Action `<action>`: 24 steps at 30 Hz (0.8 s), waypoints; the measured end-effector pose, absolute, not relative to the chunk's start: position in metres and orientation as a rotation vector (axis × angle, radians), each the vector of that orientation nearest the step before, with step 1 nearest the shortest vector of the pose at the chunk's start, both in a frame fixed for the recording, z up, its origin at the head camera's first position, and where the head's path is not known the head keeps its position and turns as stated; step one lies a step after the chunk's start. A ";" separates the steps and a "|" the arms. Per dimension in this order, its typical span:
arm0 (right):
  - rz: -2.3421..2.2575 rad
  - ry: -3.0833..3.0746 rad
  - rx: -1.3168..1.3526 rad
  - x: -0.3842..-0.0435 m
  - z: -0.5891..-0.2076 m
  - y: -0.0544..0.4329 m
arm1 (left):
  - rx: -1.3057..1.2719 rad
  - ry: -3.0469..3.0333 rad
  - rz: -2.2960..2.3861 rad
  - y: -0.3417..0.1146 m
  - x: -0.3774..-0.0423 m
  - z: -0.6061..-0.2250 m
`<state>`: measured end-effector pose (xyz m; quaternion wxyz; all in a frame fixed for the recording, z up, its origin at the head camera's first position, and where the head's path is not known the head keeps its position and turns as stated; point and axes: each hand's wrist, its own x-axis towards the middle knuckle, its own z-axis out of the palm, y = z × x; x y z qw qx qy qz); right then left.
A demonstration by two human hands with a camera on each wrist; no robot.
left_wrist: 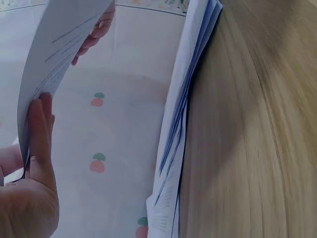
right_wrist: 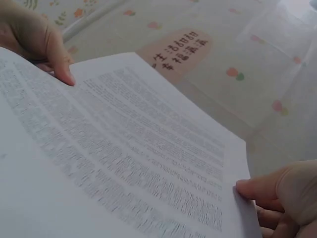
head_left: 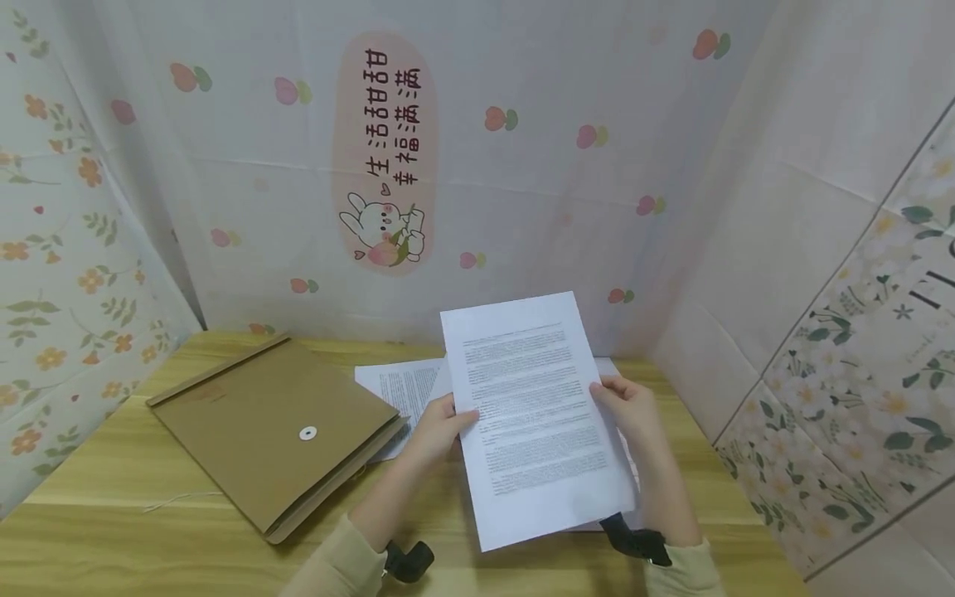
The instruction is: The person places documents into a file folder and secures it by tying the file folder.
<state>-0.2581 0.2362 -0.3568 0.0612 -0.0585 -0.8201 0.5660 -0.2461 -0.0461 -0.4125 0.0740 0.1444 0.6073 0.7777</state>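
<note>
Printed paper point(head_left: 533, 414), covered in lines of small text, is held up and tilted above the table. My left hand point(head_left: 435, 433) pinches its left edge, thumb in front and fingers behind. On the opposite edge, my right hand point(head_left: 630, 406) pinches it the same way. In the right wrist view the sheet bows between the left hand point(right_wrist: 39, 42) and the right hand point(right_wrist: 287, 198). Beneath it lies a pile of loose papers point(head_left: 406, 385), mostly hidden in the head view; the left wrist view shows the stack point(left_wrist: 181, 114) edge-on, its sheets slightly spread.
A brown document folder point(head_left: 276, 423) with a white round button point(head_left: 307, 433) lies at the left of the wooden table point(head_left: 97, 514). A thin string point(head_left: 182, 499) trails from it. Patterned cloth point(head_left: 522, 207) hangs behind and along both sides.
</note>
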 end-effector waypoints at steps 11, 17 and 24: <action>1.944 -2.390 -0.086 -0.252 -0.373 0.225 | 0.160 1.734 2.643 -0.076 -0.235 -0.405; 2.363 -2.088 -0.142 -0.241 -0.384 0.206 | 0.010 1.643 2.748 -0.086 -0.226 -0.404; 2.450 -2.061 -0.105 -0.225 -0.392 0.176 | -0.023 1.580 2.795 -0.089 -0.215 -0.406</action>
